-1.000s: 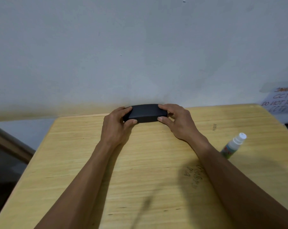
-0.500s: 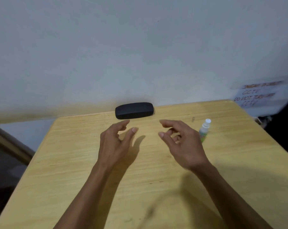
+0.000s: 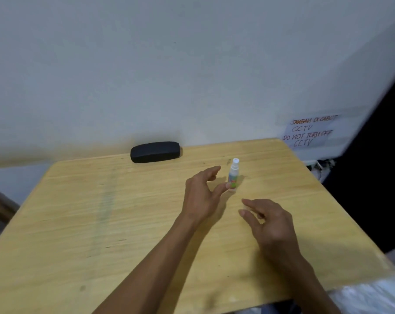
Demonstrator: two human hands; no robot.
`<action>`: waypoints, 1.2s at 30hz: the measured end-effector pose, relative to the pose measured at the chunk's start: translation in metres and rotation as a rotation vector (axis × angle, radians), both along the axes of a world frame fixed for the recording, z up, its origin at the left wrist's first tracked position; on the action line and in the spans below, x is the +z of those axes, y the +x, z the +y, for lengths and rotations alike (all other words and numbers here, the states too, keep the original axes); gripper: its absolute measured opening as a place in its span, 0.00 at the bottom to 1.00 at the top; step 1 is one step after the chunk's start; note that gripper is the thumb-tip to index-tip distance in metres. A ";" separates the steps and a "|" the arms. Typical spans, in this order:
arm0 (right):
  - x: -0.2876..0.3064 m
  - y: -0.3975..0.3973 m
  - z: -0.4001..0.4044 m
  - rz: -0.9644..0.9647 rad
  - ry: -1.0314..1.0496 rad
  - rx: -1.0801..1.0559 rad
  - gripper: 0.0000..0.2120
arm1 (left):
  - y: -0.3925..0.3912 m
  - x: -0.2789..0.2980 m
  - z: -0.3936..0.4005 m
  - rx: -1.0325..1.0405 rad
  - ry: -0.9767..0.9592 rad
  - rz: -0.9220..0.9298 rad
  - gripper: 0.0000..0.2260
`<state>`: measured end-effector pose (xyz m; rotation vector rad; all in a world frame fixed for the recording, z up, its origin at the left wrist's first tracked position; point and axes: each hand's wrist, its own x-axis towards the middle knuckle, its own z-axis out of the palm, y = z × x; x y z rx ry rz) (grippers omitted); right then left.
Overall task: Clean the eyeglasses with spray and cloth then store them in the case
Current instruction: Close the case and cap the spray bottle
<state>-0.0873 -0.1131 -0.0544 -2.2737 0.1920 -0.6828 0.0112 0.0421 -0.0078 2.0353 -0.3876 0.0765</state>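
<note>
Light yellow-wood table point(image 3: 83, 223) with visible grain, far edge against the white wall. On it: closed black oblong eyeglass case point(image 3: 155, 152), lying flat at the far edge by the wall. Small clear spray bottle point(image 3: 233, 173) with white cap and green label, upright, right of the case, well apart.

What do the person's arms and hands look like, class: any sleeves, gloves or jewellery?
Both forearms are bare up to the frame's edge: no sleeves show. The left hand and right hand wear no gloves, and no rings, watch or bracelets are visible. The picture is slightly blurred, so fine marks cannot be told.
</note>
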 end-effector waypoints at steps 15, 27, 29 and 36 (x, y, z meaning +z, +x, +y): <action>0.022 -0.001 -0.008 -0.153 0.226 -0.079 0.08 | -0.013 0.002 -0.035 0.033 -0.128 0.104 0.09; 0.054 0.030 -0.016 -0.127 0.578 -0.042 0.08 | -0.029 -0.009 -0.022 -0.135 0.096 0.014 0.22; 0.046 0.030 -0.024 -0.136 0.659 -0.056 0.09 | -0.027 -0.009 -0.030 -0.140 0.185 -0.047 0.21; 0.041 0.018 -0.048 -0.197 1.159 -0.103 0.08 | -0.049 -0.010 -0.066 -0.348 0.406 -0.166 0.18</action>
